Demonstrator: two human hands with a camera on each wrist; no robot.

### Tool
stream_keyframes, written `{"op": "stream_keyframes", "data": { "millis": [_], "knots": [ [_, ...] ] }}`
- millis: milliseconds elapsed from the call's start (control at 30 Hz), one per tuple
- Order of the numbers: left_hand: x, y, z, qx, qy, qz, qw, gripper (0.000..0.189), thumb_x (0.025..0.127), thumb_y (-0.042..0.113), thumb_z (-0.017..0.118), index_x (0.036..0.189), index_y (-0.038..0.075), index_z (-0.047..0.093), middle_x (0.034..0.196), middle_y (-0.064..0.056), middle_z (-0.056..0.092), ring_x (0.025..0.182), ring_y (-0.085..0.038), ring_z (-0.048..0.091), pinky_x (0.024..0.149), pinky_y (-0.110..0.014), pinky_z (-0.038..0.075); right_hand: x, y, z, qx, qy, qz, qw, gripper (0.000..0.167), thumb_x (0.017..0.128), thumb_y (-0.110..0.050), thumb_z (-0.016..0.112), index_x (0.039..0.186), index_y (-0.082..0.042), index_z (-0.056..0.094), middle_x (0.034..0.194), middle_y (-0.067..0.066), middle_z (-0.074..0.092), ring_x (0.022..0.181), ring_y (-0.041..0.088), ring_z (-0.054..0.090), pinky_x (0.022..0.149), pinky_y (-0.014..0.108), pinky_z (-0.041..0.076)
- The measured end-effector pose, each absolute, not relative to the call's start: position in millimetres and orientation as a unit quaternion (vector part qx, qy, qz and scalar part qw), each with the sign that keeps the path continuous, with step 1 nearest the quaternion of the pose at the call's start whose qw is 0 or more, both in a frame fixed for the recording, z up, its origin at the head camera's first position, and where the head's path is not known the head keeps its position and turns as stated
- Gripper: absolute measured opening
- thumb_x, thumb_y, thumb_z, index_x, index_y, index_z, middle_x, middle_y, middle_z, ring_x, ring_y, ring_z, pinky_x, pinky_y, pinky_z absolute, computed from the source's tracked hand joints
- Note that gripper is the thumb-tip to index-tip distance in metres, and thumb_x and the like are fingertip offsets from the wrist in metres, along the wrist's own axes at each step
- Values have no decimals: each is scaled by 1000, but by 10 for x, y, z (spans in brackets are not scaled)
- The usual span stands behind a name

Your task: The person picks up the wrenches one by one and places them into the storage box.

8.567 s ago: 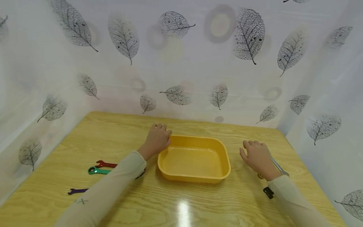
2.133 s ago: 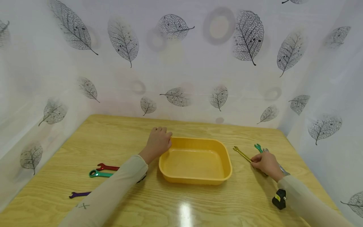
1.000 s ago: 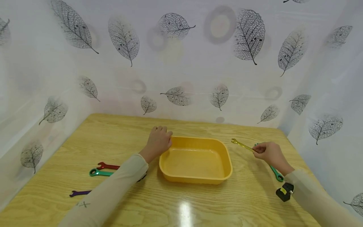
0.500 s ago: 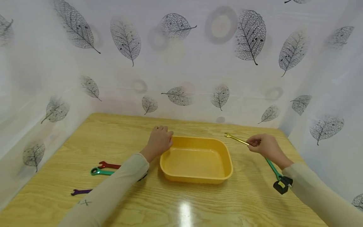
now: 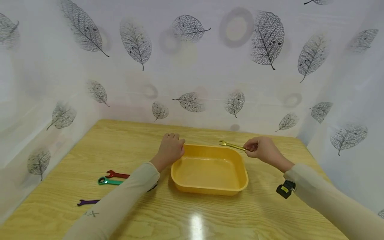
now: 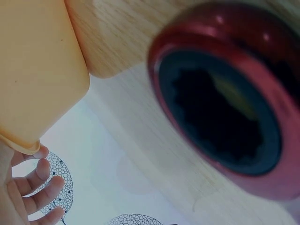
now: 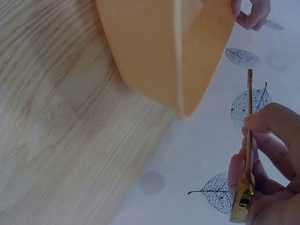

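My left hand grips the back left corner of a yellow plastic tray, its fingers at the rim. In the left wrist view its fingers show beneath the tray's edge. My right hand pinches a gold combination wrench by one end between thumb and fingers. The wrench's open end points left, above the tray's back right rim. In the right wrist view the gold wrench stands lengthwise, its ring end by the palm. No tool lies inside the tray.
On the wooden table, left of the tray, lie a red wrench, a green ratchet wrench and a purple wrench, partly hidden by the left sleeve. A red ratchet ring looms close in the left wrist view. Leaf-printed curtains surround the table.
My right hand, holding nothing at first, has taken the gold wrench from the table on the right, lifted it and carried it left to the tray's edge. My left hand stays at the tray.
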State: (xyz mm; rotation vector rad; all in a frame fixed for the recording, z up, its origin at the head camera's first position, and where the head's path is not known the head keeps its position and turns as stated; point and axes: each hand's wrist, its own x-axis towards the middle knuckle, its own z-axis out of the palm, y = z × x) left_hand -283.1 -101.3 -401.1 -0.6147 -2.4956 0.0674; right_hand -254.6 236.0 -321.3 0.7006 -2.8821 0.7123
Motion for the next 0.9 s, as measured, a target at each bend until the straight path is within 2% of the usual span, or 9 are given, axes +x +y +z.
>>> {"op": "stream_keyframes", "data": {
  "millis": [300,900],
  "knots": [
    [-2820,-1006,-4008,-222,-938,31,267,12,82,23,63,85,12,67,85,-9,63,81,-26,59,79,-42,47,-2613,2036,-3249,272,-930,248,5,10,79,-1,68,88,1,72,76,7,67,64,9,55,60,23,49],
    [-2827,-1004,-3994,-218,-943,42,248,13,82,25,63,86,13,66,88,-8,63,84,-25,60,82,-41,48,-2807,1559,-3377,350,-913,210,-11,6,75,0,70,81,-1,72,71,5,68,60,7,48,59,21,44]
  ]
}}
